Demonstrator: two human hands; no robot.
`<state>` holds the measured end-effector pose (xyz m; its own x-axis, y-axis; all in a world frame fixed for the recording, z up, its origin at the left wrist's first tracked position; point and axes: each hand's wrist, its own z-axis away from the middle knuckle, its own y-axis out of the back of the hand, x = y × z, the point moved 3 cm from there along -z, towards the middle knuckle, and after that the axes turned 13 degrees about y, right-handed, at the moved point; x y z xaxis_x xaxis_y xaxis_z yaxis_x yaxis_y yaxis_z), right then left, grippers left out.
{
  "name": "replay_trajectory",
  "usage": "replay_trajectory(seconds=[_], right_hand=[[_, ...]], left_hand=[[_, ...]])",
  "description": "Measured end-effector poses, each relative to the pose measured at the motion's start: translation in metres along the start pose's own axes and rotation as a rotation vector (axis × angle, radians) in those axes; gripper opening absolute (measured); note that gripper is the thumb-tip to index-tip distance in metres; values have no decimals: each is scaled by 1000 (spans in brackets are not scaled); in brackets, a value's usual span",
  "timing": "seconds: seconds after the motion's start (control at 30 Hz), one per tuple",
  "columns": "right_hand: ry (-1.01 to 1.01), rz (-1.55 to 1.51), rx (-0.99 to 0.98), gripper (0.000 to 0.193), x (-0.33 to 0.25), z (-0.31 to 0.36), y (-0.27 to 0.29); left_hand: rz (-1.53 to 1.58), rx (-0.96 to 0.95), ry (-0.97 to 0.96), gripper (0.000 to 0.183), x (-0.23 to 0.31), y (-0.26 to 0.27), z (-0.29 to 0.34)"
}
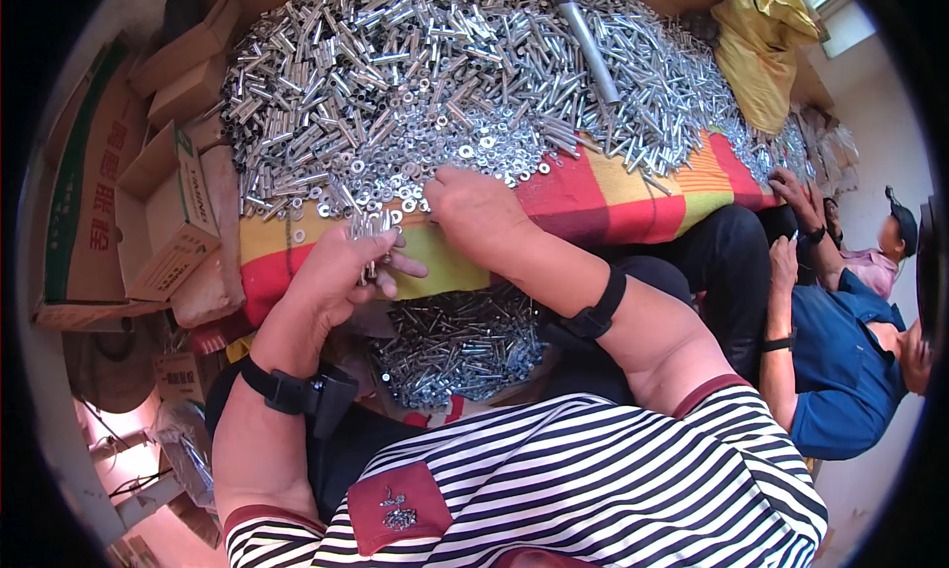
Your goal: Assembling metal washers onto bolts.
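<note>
Above the near edge of the checked cloth (633,194), a small bunch of silver metal pieces (372,234) is grasped in the left hand (346,266), with the pieces pinched upright between thumb and fingers. The right hand (476,210) is placed over the cloth, to the right of that bunch, its fingers bent down at the edge of the scattered washers (425,153); whether anything is gripped by it cannot be told, as the fingertips are largely hidden. By the washers the far side of the cloth is partly covered, and behind them a broad heap of metal tubes (341,64) is spread. On that heap, beyond the cloth, a long grey bar (590,49) is laid. Below the near edge of the cloth, more metal parts (460,355) are gathered in a container. To the left of the cloth, a small open carton (158,222) and a large cardboard box (84,202) are set. Beyond the cloth's right end a yellow sack (763,49) is heaped, and nearer, at that same end, a co-worker in a blue shirt (840,370) is seated.
</note>
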<state>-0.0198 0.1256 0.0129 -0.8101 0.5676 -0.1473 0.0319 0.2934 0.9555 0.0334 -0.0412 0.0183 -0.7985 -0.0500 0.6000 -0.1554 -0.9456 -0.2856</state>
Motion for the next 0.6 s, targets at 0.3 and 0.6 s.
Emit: replay_trajectory(seconds=[0.3,0.6], right_hand=[[30,-50,-87,13,-12,2,-1],[-61,-58,-47,10,5,12,3]], left_hand=[[-421,532,-371,7,1,41,-22],[-744,649,-679,14,8,-1,-48]])
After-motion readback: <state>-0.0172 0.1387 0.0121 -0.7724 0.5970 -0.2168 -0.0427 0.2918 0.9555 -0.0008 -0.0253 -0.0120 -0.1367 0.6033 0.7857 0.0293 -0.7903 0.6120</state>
